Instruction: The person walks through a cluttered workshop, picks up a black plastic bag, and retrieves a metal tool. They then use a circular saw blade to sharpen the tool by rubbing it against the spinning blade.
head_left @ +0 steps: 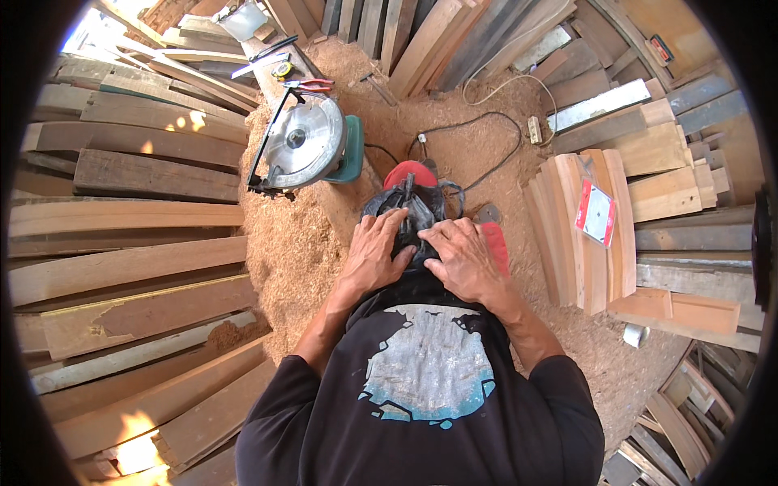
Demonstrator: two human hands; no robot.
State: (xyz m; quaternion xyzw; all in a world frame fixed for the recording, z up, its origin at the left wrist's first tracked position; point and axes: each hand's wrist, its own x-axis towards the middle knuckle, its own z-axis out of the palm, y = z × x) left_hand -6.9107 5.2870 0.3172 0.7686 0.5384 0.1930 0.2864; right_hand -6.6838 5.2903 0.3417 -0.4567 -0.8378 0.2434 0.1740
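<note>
Both hands rest on a black plastic bag (413, 212) that sits in front of the person, over a red thing (409, 172) on the sawdust-covered floor (284, 243); the left hand (374, 249) lies flat with fingers spread, its grip open on the bag; the right hand (460, 257) presses likewise, grip open; a circular saw (304, 144) lies just beyond, left; wooden planks (121, 267) stack on both sides.
</note>
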